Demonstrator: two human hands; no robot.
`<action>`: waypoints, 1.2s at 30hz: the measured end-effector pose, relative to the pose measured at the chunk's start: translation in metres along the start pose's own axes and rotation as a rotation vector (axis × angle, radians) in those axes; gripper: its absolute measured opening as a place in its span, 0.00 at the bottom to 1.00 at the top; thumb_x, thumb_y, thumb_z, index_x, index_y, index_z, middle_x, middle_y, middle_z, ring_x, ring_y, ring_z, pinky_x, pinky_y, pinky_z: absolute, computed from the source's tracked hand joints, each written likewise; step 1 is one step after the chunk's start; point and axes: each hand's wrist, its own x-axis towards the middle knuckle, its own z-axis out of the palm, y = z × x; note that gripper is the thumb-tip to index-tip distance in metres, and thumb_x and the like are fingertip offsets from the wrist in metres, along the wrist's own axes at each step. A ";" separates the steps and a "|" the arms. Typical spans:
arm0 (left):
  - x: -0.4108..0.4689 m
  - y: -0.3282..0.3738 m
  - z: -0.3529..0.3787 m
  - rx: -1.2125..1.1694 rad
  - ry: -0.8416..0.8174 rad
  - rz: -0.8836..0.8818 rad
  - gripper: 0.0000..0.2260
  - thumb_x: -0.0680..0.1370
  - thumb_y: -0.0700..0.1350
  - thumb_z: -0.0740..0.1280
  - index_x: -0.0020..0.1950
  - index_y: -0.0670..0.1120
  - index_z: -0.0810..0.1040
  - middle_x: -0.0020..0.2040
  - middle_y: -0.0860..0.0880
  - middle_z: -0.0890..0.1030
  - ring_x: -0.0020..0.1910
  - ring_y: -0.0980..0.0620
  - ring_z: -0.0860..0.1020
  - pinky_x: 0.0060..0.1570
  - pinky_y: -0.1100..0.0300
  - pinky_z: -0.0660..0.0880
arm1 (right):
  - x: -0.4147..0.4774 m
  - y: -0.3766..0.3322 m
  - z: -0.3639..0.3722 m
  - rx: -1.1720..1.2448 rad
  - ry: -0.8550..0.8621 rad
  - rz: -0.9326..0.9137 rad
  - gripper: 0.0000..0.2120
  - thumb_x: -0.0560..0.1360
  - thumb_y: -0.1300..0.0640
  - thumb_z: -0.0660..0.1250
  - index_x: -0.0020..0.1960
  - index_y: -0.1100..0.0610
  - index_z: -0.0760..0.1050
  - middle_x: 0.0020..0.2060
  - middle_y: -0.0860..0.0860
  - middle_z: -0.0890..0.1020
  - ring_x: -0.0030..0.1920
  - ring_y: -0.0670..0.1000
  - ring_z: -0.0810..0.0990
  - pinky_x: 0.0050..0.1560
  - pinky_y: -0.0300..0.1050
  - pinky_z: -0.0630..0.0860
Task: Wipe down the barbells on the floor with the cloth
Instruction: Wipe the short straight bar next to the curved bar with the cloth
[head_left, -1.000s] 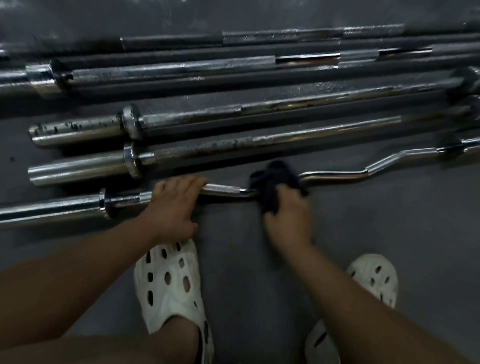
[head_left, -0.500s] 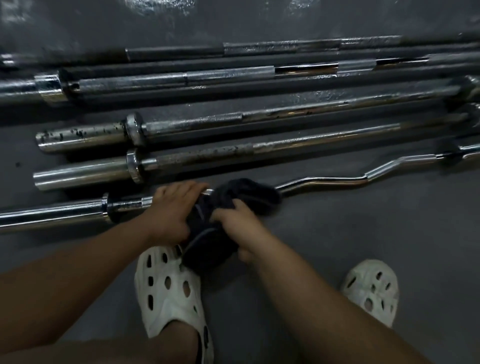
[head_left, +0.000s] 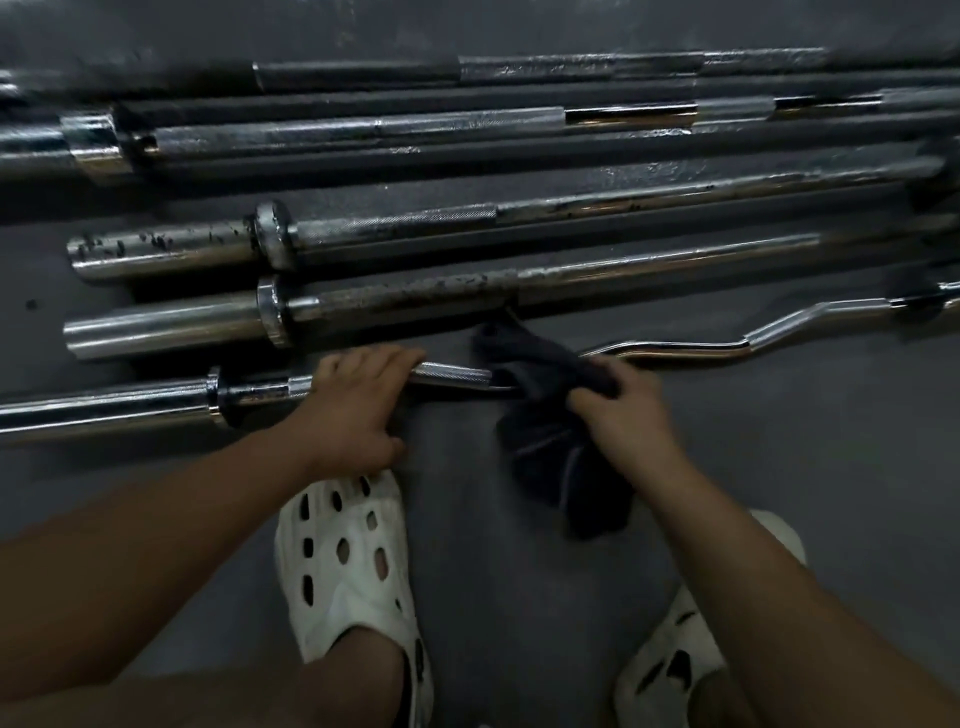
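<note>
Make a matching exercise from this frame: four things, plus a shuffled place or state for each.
Things:
1. dark cloth
2. curved chrome curl bar
3. white perforated clog
4. straight chrome barbell, pitted shaft

Places:
A. on the floor just beyond the curl bar
B. gripped by the left hand
C. held in the right hand, draped over the curl bar
D. on a foot, near the left hand

Pairs: 1-C, 2-B, 3-D, 4-A
</note>
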 end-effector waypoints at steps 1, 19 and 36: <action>0.001 0.000 0.000 0.004 0.005 0.000 0.46 0.60 0.58 0.62 0.78 0.53 0.53 0.77 0.51 0.58 0.74 0.48 0.56 0.69 0.52 0.52 | 0.002 0.009 -0.004 -0.157 0.167 -0.037 0.24 0.70 0.58 0.71 0.66 0.52 0.78 0.68 0.58 0.72 0.64 0.57 0.74 0.65 0.45 0.69; 0.000 0.000 -0.007 -0.003 -0.044 -0.015 0.48 0.61 0.59 0.61 0.79 0.47 0.50 0.78 0.47 0.56 0.76 0.48 0.54 0.71 0.54 0.50 | -0.019 -0.065 0.095 -0.470 -0.265 -0.492 0.21 0.69 0.58 0.65 0.62 0.50 0.78 0.61 0.53 0.75 0.59 0.60 0.74 0.57 0.50 0.75; 0.002 -0.001 0.000 0.024 0.004 -0.004 0.46 0.67 0.50 0.72 0.79 0.52 0.50 0.77 0.51 0.56 0.75 0.48 0.55 0.70 0.51 0.52 | 0.012 0.010 0.025 -0.353 0.316 -0.352 0.29 0.67 0.62 0.64 0.67 0.49 0.75 0.64 0.57 0.73 0.62 0.62 0.73 0.64 0.53 0.72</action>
